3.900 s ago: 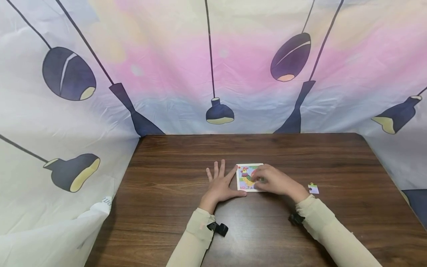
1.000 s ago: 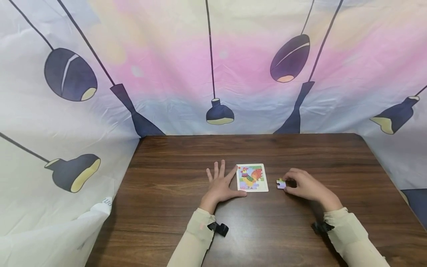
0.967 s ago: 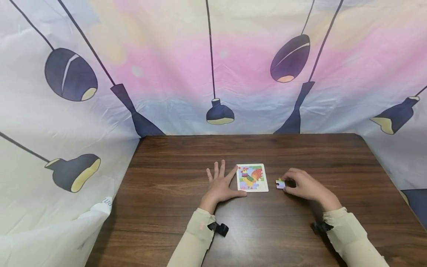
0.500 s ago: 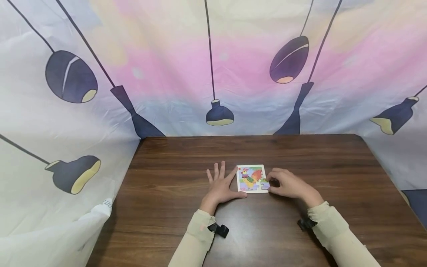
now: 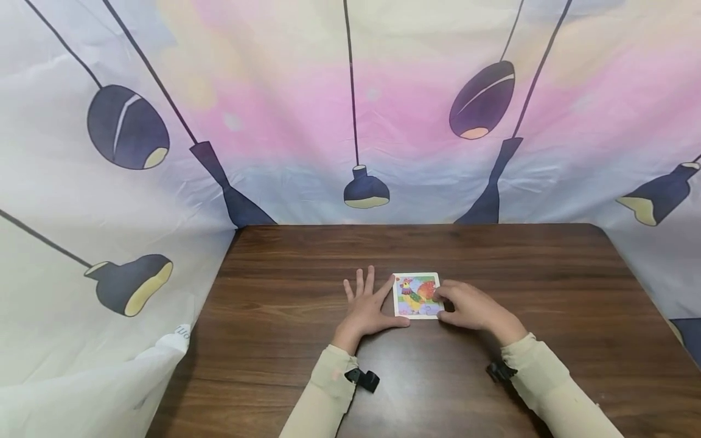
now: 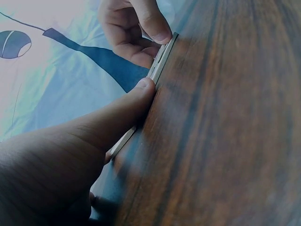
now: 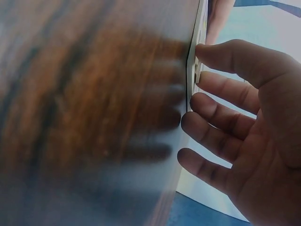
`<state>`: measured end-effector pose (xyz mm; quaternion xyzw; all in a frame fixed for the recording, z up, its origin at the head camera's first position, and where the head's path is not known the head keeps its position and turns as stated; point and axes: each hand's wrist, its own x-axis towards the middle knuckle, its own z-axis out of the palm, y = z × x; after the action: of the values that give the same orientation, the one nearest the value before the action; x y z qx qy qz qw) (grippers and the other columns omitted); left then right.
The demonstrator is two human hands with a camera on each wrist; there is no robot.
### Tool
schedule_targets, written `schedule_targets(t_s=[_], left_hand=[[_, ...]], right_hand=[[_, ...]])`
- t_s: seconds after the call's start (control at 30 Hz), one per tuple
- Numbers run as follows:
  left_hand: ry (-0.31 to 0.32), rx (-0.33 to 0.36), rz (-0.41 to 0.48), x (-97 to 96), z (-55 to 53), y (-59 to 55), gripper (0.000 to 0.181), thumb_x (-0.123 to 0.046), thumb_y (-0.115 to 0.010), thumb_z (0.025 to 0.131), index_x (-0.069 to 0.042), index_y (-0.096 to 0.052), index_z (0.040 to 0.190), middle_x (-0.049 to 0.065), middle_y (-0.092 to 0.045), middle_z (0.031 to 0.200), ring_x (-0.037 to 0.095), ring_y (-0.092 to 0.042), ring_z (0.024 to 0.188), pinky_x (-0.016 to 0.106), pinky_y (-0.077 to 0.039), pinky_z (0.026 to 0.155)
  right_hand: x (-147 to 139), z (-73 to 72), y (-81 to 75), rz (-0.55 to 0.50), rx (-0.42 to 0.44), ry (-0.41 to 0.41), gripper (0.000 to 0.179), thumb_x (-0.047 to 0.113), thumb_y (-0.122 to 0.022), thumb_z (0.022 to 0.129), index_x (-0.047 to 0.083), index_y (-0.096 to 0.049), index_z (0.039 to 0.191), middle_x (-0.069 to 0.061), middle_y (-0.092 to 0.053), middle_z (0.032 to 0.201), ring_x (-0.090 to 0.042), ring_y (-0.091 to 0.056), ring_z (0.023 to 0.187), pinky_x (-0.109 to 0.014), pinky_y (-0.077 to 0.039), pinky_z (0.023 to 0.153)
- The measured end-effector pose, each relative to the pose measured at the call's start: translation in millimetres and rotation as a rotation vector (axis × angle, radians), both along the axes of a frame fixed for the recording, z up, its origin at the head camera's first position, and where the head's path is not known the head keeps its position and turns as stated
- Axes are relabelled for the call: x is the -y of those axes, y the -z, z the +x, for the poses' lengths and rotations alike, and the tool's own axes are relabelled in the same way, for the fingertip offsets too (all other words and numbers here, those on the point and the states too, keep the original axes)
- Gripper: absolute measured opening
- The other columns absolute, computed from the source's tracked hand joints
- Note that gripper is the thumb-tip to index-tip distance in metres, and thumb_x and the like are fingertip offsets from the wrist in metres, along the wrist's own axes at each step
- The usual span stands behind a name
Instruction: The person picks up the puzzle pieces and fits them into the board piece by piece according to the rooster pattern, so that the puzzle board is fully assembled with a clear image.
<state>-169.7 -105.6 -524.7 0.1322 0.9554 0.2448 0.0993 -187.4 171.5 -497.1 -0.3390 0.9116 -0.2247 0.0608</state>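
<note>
A small square jigsaw puzzle (image 5: 412,295) in a white-rimmed tray lies on the table, its picture a colourful rooster. My left hand (image 5: 366,313) rests flat at its left side, fingers spread, with the index fingertip at the upper left corner and the thumb along the near edge. At the lower right corner my right hand (image 5: 475,308) pinches a lilac puzzle piece (image 5: 431,310) between thumb and index finger, over its place in the picture. In the right wrist view that piece (image 7: 197,74) stands slightly proud of the tray, with the other fingers loosely bent beside it.
The dark wood-grain table (image 5: 427,377) extends around the puzzle on all sides. Behind and to the left hangs a pastel cloth (image 5: 285,121) printed with lamps. Both wrists carry black strapped mounts (image 5: 362,378).
My right hand fetched the loose piece from the table at right and brought it left into the puzzle's lower right corner. My left hand stayed at the tray.
</note>
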Motion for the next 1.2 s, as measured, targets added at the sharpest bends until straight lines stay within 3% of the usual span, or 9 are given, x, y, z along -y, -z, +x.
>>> schedule_targets(t_s=[0.37, 0.73, 0.9, 1.2], left_hand=[[-0.009, -0.013, -0.01, 6.4, -3.3, -2.1, 0.111, -0.072, -0.081, 0.079, -0.031, -0.029, 0.169, 0.017, 0.005, 0.176, 0.043, 0.017, 0.159, 0.071, 0.015, 0.119], [0.004, 0.001, -0.003, 3.0, -3.2, -2.7, 0.112, -0.073, -0.079, 0.08, -0.031, -0.027, 0.169, 0.017, 0.006, 0.176, 0.042, 0.019, 0.158, 0.071, 0.016, 0.119], [0.004, 0.007, -0.003, 1.6, -2.9, -2.1, 0.111, -0.073, -0.079, 0.08, -0.032, -0.027, 0.169, 0.016, 0.007, 0.176, 0.041, 0.02, 0.158, 0.07, 0.017, 0.119], [0.011, 0.011, -0.009, -1.3, -3.2, -0.5, 0.111, -0.073, -0.079, 0.08, -0.032, -0.026, 0.169, 0.016, 0.006, 0.176, 0.041, 0.019, 0.158, 0.07, 0.017, 0.119]], right_hand=[[11, -2.0, -5.4, 0.039, -0.054, 0.021, 0.023, 0.016, -0.086, 0.086, 0.008, -0.076, 0.105, 0.003, -0.059, 0.091, -0.01, -0.049, 0.076, -0.032, -0.046, 0.069], [3, -0.2, -3.8, -0.012, 0.022, 0.04, 0.035, 0.016, -0.085, 0.09, 0.007, -0.074, 0.122, -0.002, -0.064, 0.108, -0.011, -0.054, 0.085, -0.035, -0.05, 0.075], [1, -0.5, -2.2, -0.023, 0.033, 0.01, 0.025, 0.017, -0.081, 0.095, 0.009, -0.078, 0.118, 0.001, -0.063, 0.102, -0.008, -0.05, 0.078, -0.03, -0.045, 0.07], [3, -0.6, -1.7, -0.032, 0.005, 0.035, 0.022, 0.017, -0.083, 0.093, 0.01, -0.079, 0.114, 0.003, -0.06, 0.096, -0.007, -0.048, 0.074, -0.028, -0.044, 0.066]])
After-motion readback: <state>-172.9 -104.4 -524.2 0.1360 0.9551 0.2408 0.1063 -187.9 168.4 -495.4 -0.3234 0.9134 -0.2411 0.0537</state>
